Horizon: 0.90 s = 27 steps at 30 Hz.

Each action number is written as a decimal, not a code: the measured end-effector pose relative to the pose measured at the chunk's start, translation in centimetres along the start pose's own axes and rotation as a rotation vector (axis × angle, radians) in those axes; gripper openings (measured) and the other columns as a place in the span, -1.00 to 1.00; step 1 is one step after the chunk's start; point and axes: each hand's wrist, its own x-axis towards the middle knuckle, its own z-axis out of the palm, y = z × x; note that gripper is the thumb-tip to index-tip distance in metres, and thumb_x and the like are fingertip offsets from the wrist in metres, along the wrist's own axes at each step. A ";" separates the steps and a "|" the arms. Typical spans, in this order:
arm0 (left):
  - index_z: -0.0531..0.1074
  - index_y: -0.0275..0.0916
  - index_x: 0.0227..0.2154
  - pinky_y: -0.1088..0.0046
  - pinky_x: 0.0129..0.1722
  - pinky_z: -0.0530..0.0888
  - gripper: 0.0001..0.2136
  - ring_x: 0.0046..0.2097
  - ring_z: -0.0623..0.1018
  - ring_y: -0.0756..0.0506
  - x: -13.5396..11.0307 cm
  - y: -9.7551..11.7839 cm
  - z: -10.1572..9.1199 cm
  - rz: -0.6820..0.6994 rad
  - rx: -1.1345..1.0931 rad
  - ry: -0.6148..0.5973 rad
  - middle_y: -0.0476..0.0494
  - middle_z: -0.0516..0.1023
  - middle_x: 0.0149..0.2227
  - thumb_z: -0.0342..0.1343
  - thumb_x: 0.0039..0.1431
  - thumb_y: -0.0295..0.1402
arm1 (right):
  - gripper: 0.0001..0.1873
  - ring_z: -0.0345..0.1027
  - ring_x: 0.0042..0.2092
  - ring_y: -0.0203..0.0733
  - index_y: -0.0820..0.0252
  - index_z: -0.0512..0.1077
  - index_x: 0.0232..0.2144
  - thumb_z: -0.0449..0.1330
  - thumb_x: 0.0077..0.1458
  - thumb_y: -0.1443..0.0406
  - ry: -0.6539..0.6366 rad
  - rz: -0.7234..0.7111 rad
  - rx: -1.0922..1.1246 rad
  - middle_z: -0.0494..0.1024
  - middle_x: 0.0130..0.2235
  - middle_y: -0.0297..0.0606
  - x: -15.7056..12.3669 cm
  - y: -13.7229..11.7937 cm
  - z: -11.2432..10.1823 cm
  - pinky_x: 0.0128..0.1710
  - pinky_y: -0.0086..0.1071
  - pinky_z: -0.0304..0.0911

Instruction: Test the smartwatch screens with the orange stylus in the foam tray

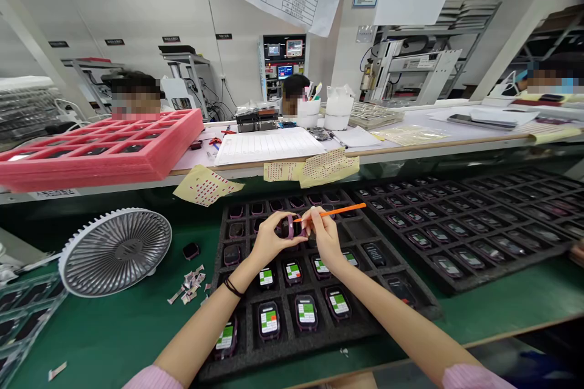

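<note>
A purple-framed smartwatch case point(291, 226) is gripped on edge in my left hand point(272, 236), above a black foam tray point(283, 346). Pinched in my right hand point(323, 234) is a thin orange stick point(343, 209), perhaps a swab or brush. Its left tip touches or nearly touches the watch case; the contact point is too small to make out. Below my hands, watches with lit green-and-white screens, such as this watch point(306, 312), lie in the tray's compartments. Watches with dark screens fill several compartments farther back.
A second black foam tray point(449, 282) of watches lies to the right. At left are a white fan point(116, 252), a loose dark watch point(191, 250) and small paper scraps point(189, 287). A pink foam tray point(155, 161) rests on the raised shelf point(387, 149). People sit beyond it.
</note>
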 end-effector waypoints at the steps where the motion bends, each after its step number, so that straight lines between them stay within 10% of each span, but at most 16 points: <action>1: 0.43 -0.26 -0.21 0.33 -0.14 0.45 -0.58 -0.19 0.52 -0.13 0.0 0.0 0.0 -0.002 -0.002 0.001 -0.17 0.54 -0.23 0.34 -0.17 -0.23 | -0.58 0.13 -0.58 -0.37 0.16 0.36 -0.54 0.02 0.17 0.02 0.002 -0.003 0.007 0.31 -0.56 -0.39 0.0 0.0 0.0 -0.56 -0.45 0.08; 27: 0.44 -0.27 -0.23 0.31 -0.13 0.45 -0.58 -0.18 0.53 -0.16 -0.1 -0.4 0.1 -0.069 0.003 0.010 -0.17 0.55 -0.23 0.35 -0.19 -0.22 | -0.57 0.16 -0.56 -0.32 0.16 0.38 -0.55 0.01 0.17 0.01 -0.025 -0.019 -0.111 0.36 -0.57 -0.35 0.0 -0.4 0.2 -0.53 -0.41 0.13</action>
